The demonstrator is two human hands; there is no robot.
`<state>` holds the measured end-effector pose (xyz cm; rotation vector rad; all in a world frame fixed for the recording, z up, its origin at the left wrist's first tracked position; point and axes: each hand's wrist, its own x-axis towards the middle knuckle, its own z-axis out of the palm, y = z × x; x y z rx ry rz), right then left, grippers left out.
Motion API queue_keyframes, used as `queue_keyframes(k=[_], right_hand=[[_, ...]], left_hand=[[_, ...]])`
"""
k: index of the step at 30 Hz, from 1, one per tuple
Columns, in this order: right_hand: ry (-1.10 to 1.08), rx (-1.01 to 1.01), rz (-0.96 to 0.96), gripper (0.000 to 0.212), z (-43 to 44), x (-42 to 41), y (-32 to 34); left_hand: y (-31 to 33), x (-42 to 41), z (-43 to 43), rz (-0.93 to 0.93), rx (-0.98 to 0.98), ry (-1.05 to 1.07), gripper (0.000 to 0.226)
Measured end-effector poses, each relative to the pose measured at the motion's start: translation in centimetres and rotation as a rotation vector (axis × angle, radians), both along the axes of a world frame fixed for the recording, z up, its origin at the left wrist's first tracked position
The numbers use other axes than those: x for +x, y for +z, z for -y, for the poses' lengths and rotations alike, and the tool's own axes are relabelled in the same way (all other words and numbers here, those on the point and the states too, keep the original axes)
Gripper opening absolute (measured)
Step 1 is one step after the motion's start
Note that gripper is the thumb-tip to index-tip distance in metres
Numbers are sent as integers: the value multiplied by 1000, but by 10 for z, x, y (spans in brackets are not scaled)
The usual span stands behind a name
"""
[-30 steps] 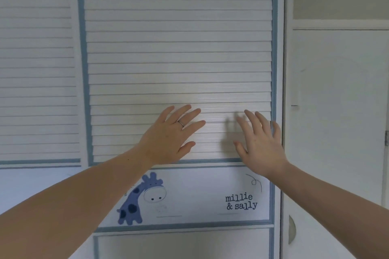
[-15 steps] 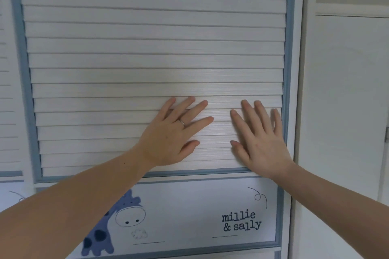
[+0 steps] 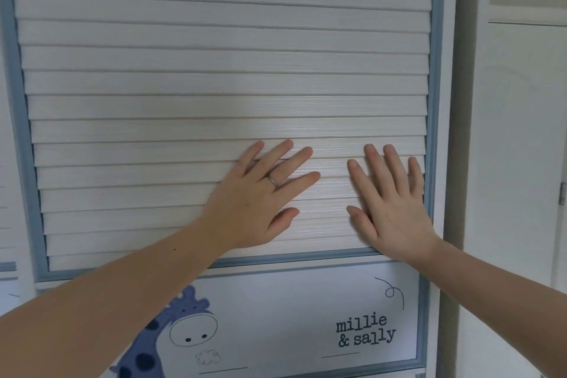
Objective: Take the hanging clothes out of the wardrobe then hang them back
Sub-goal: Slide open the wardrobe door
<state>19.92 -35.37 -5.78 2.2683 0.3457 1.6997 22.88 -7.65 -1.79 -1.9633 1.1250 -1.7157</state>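
Both hands lie flat on the white slatted, blue-framed wardrobe door [image 3: 214, 77] — fingers straight, gripping nothing. The left hand [image 3: 260, 202] and right hand [image 3: 389, 202] press its lower slats.

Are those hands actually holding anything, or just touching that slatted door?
Nothing is held. The left hand and right hand lie flat, fingers straight, against the lower slats of the wardrobe door.

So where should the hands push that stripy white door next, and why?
Probably slide the white slatted wardrobe door with blue trim towards the left. The left hand and right hand press flat on it, fingers straight, near its right edge; no handle shows, the door is closed, and no clothes can be seen yet.
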Motion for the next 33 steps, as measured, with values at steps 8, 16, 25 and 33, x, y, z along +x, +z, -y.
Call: queue_keyframes(k=[8, 16, 25, 33], right_hand=[[21, -2, 18, 65, -29, 3, -1], [57, -33, 19, 65, -68, 4, 0], [87, -58, -8, 67, -116, 6, 3], [119, -96, -22, 67, -160, 7, 5]], left_hand=[[-1, 1, -30, -4, -3, -3, 54], [-2, 1, -69, -2, -46, -16, 55], [-9, 2, -114, -5, -120, 38, 55], [-22, 2, -151, -8, -238, 91, 55]])
